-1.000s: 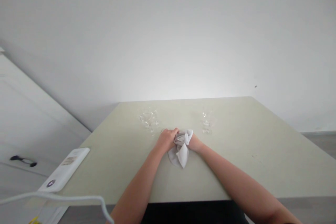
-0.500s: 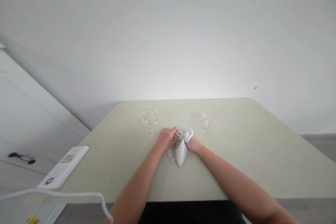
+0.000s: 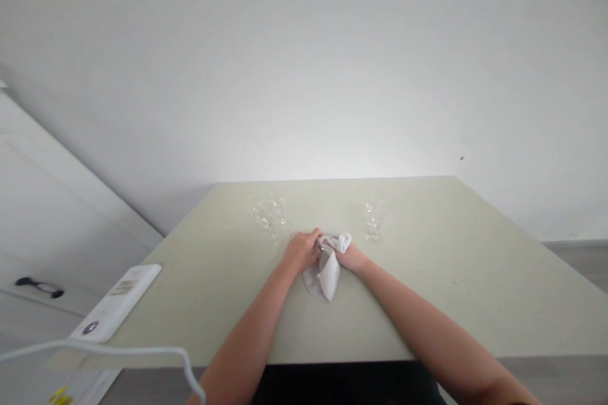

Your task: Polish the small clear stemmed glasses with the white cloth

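Over the middle of the pale table [image 3: 427, 304], my left hand [image 3: 300, 252] is closed around a clear glass [image 3: 323, 251] that is mostly hidden between my hands. My right hand [image 3: 350, 257] is closed on a white cloth [image 3: 329, 272], which is bunched against the glass and hangs down toward the tabletop. Two clear stemmed glasses [image 3: 270, 214] stand close together behind my left hand. Another clear stemmed glass [image 3: 373, 220] stands just behind my right hand.
A white flat device [image 3: 114, 301] lies at the table's left edge, with a white cable [image 3: 104, 354] curving across the lower left. A white cabinet with a dark handle [image 3: 38, 286] stands to the left. A plain white wall rises behind the table.
The cloth has shifted slightly around the glass as my right hand turned a little. My left hand has stayed in place.
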The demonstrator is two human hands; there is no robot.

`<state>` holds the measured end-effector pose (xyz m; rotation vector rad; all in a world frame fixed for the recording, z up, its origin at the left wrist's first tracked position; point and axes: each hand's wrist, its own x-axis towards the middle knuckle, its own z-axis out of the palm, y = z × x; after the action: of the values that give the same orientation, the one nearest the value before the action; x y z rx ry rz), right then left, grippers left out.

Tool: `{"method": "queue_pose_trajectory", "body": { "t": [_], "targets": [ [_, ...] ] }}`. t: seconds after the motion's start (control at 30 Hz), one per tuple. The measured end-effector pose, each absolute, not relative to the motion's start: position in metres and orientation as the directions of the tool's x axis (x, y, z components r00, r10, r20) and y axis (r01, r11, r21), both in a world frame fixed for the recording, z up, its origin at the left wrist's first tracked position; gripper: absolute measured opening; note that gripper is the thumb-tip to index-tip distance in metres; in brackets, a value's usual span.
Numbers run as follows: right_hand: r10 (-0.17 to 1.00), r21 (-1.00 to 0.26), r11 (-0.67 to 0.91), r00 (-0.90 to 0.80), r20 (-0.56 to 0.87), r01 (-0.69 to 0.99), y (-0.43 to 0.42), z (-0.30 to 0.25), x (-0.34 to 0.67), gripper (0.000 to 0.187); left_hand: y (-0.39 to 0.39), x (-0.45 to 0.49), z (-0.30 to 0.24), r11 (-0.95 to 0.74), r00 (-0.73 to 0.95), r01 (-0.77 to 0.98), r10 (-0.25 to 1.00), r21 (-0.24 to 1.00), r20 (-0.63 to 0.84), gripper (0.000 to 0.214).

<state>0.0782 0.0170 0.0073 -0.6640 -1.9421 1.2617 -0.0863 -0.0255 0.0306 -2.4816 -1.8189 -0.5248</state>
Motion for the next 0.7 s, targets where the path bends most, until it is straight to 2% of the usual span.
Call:
{"method": "queue_pose_trajectory", "body": {
  "t": [0.1,0.2,0.3,0.37,0.43,0.53,0.63,0.7],
  "targets": [
    [0.824,-0.97,0.241,-0.526,0.212,-0.014,0.014,0.003,0.075,0.051,-0.024,-0.086,0.03,-0.29,0.196,0.924,0.918,0.248,0.344,0.024],
    [0.924,-0.986,0.15,-0.343,0.167,-0.074,0.013,0.0,0.077,0.061,-0.023,-0.087,0.033,-0.262,0.06,0.873,0.894,0.41,0.445,0.031],
    [0.968,-0.98,0.198,-0.148,0.201,-0.038,0.015,-0.001,0.083,0.062,-0.021,-0.09,0.035,-0.272,-0.153,0.677,0.857,0.684,0.492,0.047],
    [0.952,-0.955,0.291,-0.115,0.284,0.05,0.016,0.0,0.087,0.059,-0.019,-0.091,0.035,-0.3,-0.239,0.472,0.862,0.829,0.448,0.049],
    [0.893,-0.895,0.435,-0.181,0.413,0.101,0.015,0.001,0.086,0.058,-0.018,-0.09,0.033,-0.336,-0.224,0.304,0.884,0.891,0.41,0.043],
    [0.714,-0.755,0.653,-0.377,0.589,0.056,0.011,0.004,0.077,0.055,-0.019,-0.083,0.029,-0.383,-0.133,0.178,0.903,0.907,0.408,0.049],
    [0.57,-0.681,0.732,-0.552,0.609,0.003,0.005,0.008,0.067,0.033,-0.023,-0.073,0.026,-0.392,-0.044,0.166,0.914,0.905,0.404,0.059],
    [0.56,-0.682,0.731,-0.586,0.586,0.016,0.003,0.009,0.066,0.024,-0.025,-0.069,0.026,-0.37,-0.009,0.19,0.925,0.909,0.379,0.063]
  ]
}}
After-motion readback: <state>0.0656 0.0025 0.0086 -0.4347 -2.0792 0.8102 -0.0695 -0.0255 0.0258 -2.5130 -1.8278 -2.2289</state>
